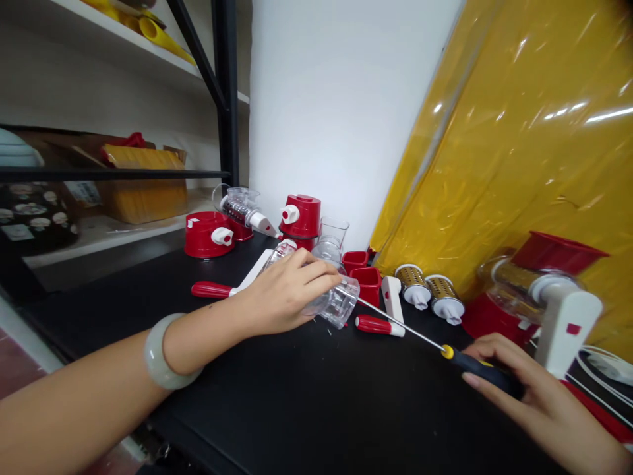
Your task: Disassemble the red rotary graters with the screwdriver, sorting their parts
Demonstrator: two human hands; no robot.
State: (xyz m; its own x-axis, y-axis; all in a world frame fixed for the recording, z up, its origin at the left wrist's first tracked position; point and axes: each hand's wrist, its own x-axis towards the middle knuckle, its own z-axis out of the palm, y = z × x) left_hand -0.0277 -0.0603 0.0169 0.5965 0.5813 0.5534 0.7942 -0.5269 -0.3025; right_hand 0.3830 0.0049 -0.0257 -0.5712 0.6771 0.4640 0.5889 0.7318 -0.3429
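My left hand [291,287] is wrapped over a clear plastic grater housing [341,300], held on its side just above the black table. In my right hand [534,389] is a screwdriver [482,371] with a dark handle and yellow collar. Its long thin shaft points left and meets the open end of the clear housing; where the tip ends inside I cannot tell. Close by lie a white crank handle with a red grip [373,324] and another red-gripped crank [213,289]. Small screws or bits [330,332] lie below the housing.
Behind stand red grater bases [205,236], another red base [302,216] and red square cups [364,284]. Two metal grating drums [414,285] sit at the yellow-wrapped panel [519,132]. An assembled grater [524,290] stands right. A shelf rack [225,99] rises at left.
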